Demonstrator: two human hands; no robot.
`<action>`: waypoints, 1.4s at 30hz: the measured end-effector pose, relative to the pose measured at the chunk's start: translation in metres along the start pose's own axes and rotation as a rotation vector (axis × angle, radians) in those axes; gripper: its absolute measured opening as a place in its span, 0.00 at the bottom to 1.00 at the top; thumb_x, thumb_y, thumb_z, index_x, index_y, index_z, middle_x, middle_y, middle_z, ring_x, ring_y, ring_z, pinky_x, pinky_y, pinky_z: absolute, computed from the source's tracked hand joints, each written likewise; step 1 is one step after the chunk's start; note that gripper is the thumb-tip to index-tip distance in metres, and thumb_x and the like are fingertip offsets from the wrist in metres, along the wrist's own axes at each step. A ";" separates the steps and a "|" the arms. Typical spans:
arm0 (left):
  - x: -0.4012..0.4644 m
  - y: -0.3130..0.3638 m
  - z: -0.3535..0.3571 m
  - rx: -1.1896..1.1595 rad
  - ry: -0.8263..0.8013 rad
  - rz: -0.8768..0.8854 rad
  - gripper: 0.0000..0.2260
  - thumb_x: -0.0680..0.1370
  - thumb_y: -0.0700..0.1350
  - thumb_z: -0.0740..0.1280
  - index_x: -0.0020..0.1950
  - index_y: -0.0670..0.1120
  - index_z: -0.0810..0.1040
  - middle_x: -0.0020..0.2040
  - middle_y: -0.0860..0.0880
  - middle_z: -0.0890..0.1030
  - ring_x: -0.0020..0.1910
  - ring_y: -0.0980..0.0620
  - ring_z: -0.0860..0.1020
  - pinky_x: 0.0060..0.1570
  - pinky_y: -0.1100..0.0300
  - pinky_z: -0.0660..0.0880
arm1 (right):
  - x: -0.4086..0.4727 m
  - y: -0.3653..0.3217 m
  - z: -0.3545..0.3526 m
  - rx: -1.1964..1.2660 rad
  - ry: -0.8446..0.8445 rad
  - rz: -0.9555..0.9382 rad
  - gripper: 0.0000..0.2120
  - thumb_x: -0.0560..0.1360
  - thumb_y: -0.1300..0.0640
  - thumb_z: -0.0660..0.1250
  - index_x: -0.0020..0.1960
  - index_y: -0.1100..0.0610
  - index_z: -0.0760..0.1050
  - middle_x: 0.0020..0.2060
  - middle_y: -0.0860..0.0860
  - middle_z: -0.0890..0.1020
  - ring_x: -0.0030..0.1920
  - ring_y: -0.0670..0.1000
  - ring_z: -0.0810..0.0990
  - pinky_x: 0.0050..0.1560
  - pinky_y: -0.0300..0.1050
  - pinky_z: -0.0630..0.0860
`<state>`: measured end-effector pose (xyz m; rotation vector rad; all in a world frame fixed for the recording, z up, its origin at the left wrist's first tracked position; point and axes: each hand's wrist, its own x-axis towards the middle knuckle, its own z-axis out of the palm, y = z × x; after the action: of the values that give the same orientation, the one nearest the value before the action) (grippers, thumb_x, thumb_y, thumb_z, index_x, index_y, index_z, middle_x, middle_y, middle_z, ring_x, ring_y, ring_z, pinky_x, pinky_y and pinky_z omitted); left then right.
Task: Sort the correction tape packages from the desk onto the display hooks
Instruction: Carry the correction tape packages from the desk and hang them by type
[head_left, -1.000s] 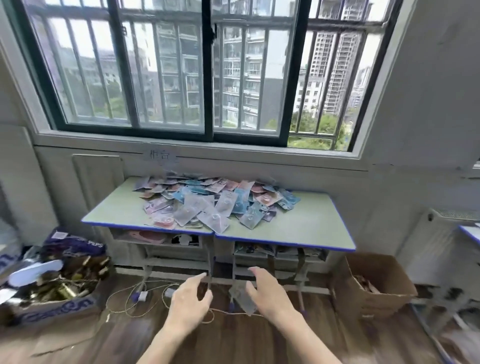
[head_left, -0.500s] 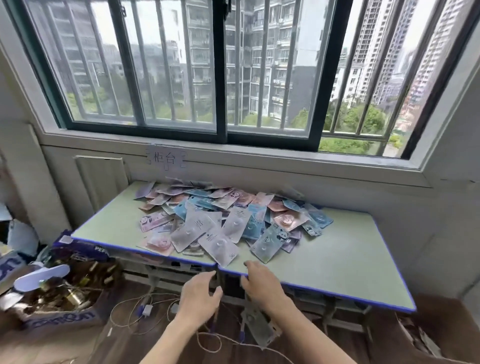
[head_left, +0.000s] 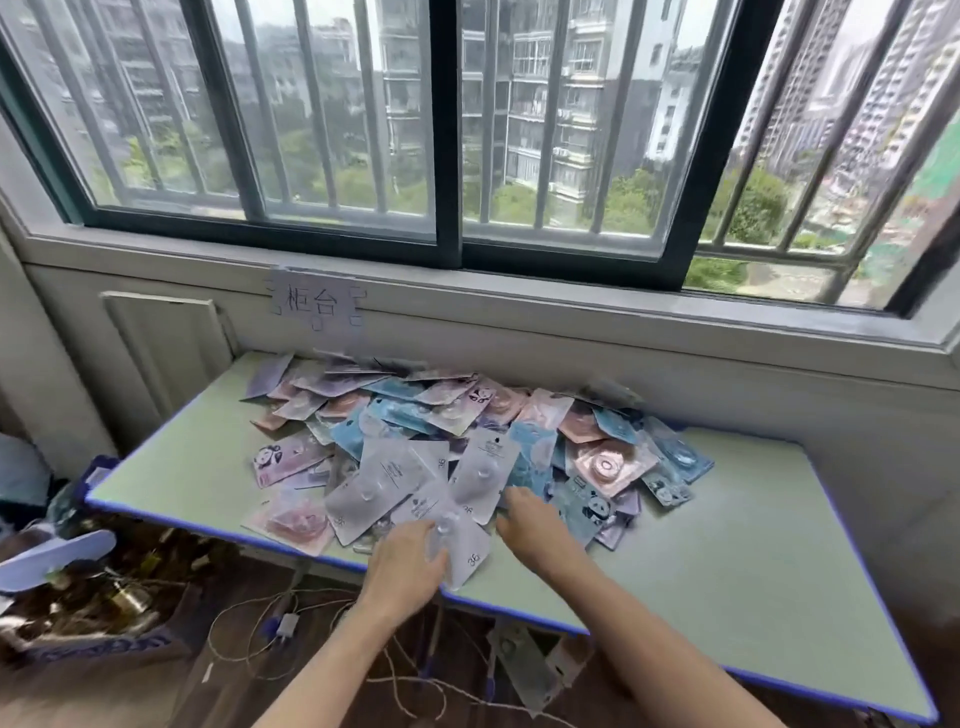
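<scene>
1. Both hands are over the near edge of the table (head_left: 727, 545), at the front of the pile (head_left: 467, 436) of packages.
2. The left hand (head_left: 402, 564) rests on a grey package (head_left: 465, 548) marked 36, which overhangs the blue edge.
3. The right hand (head_left: 532, 527) lies just beside it, fingertips at the blue packages; whether it grips anything, hard to tell.
4. On the wall behind, a paper sign (head_left: 317, 304) under the barred window (head_left: 447, 130).
5. Down left on the floor, a box (head_left: 93, 613) of clutter; cables (head_left: 270, 623) trail below the table.
</scene>
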<state>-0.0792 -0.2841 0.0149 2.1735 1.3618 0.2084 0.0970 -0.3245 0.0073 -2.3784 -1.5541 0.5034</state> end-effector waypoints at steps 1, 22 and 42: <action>0.015 -0.003 -0.003 -0.001 -0.018 -0.002 0.20 0.80 0.49 0.63 0.72 0.46 0.71 0.69 0.46 0.75 0.69 0.47 0.71 0.66 0.57 0.65 | 0.016 -0.001 0.002 0.004 0.006 0.012 0.13 0.78 0.59 0.57 0.60 0.61 0.71 0.59 0.58 0.76 0.59 0.58 0.75 0.54 0.50 0.72; 0.214 -0.049 -0.061 -0.046 -0.194 0.115 0.23 0.80 0.48 0.62 0.76 0.48 0.66 0.74 0.48 0.70 0.73 0.49 0.67 0.72 0.53 0.62 | 0.199 0.027 0.028 -0.201 0.032 0.167 0.36 0.67 0.48 0.76 0.66 0.63 0.66 0.75 0.58 0.58 0.77 0.60 0.48 0.77 0.53 0.47; 0.265 0.053 -0.049 -0.750 -0.242 0.238 0.20 0.68 0.53 0.79 0.56 0.48 0.81 0.46 0.53 0.86 0.43 0.59 0.83 0.42 0.66 0.78 | 0.209 0.019 -0.127 0.699 0.259 0.067 0.14 0.71 0.51 0.74 0.52 0.55 0.74 0.49 0.52 0.81 0.49 0.48 0.79 0.53 0.44 0.75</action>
<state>0.0664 -0.0532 0.0419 1.6413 0.7188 0.4478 0.2430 -0.1428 0.0847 -1.8632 -0.9728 0.6009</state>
